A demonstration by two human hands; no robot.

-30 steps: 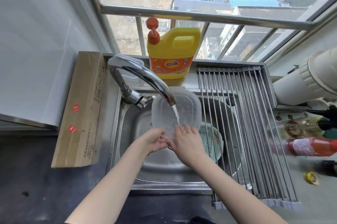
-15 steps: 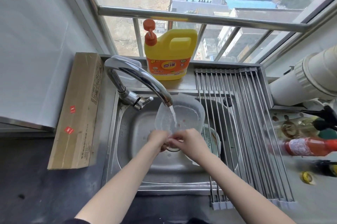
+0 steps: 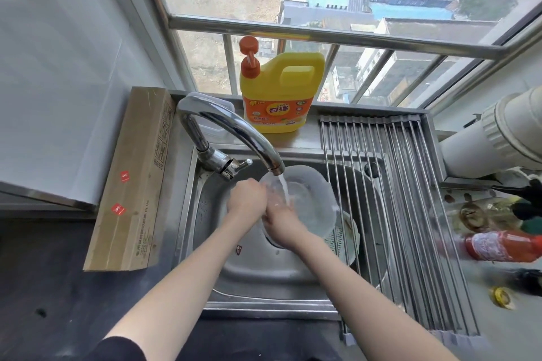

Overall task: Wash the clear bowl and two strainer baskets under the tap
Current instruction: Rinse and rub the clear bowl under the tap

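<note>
The clear bowl (image 3: 312, 203) is tilted over the sink (image 3: 205, 222), under the running tap (image 3: 231, 131). Water falls into it. My left hand (image 3: 247, 197) grips the bowl's left rim with curled fingers. At the near rim, my right hand (image 3: 282, 221) reaches into the bowl, its fingers lying against the wet inside under the stream. A pale strainer basket (image 3: 346, 239) with a mesh side lies in the sink below and to the right of the bowl, partly hidden by it. I see no second basket.
A yellow detergent jug (image 3: 278, 96) stands on the sill behind the tap. A roll-up steel drying rack (image 3: 396, 190) covers the sink's right half. A long cardboard box (image 3: 132, 178) lies along the left edge. Bottles, one red (image 3: 501, 246), sit at the right below a white pipe (image 3: 498, 137).
My left hand has slid up from the near rim to the bowl's left rim. The bowl has turned and dropped lower under the tap. My right hand now reaches inside it.
</note>
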